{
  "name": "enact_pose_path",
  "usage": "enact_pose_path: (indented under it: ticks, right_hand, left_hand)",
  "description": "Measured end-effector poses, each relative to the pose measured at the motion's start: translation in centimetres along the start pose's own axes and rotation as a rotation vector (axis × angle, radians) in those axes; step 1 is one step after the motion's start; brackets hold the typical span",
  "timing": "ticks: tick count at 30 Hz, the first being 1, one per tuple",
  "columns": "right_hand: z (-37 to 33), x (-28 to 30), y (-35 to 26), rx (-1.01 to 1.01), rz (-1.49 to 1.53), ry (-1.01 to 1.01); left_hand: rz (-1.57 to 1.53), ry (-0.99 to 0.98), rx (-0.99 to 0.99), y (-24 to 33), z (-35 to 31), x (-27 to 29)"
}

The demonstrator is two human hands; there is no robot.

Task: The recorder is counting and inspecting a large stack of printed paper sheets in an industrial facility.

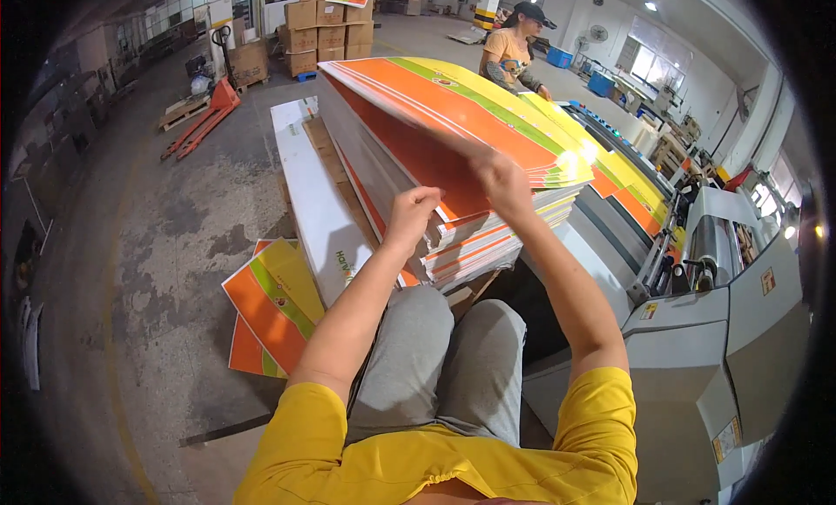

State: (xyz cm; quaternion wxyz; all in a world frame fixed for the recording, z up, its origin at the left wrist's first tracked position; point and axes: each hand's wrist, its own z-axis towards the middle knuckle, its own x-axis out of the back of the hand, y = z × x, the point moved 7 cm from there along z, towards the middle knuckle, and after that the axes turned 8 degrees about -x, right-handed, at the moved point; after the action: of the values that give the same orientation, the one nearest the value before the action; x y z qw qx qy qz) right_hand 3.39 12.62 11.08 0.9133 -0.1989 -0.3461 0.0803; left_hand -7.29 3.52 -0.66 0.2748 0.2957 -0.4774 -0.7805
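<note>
A tall stack of orange, green and yellow printed sheets point(461, 259) stands right before my knees. Its top printed sheet point(453, 91) is raised and bowed, leaving a dark gap over the orange sheet point(418, 157) below. My right hand point(505, 187), a little smeared by motion, is closed on the near edge of the raised sheet. At the stack's near left corner is my left hand point(413, 213), its fingers pinched together against the sheet edges. What lies between those fingertips is hidden.
A grey machine point(679, 331) with rollers and a sheet-covered feed bed point(623, 191) stands at right. A co-worker point(512, 52) is beyond it. Loose printed sheets point(274, 305) lie on the floor at left. An orange pallet jack point(209, 113) and stacked cartons point(326, 30) stand farther back.
</note>
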Motion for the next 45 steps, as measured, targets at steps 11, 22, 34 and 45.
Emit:
enact_pose_path:
  ticks: [11, 22, 34, 45]
  right_hand:
    - [-3.9, -1.0, -0.6, 0.126, 0.078, -0.216]
    - [-3.3, -2.0, 2.5, -0.007, -0.029, -0.095]
    - [-5.2, -4.0, 2.2, -0.006, -0.073, -0.111]
    - [-5.5, -2.4, 2.0, 0.239, -0.206, 0.097]
  left_hand:
    - [-0.172, 0.027, 0.062, -0.3, 0.3, -0.1]
    - [-0.050, 0.096, 0.024, -0.7, 0.8, 0.3]
    - [0.058, 0.154, -0.015, 1.2, -0.6, 0.0]
    - [0.332, 0.118, -0.053, 0.6, 1.0, -1.0]
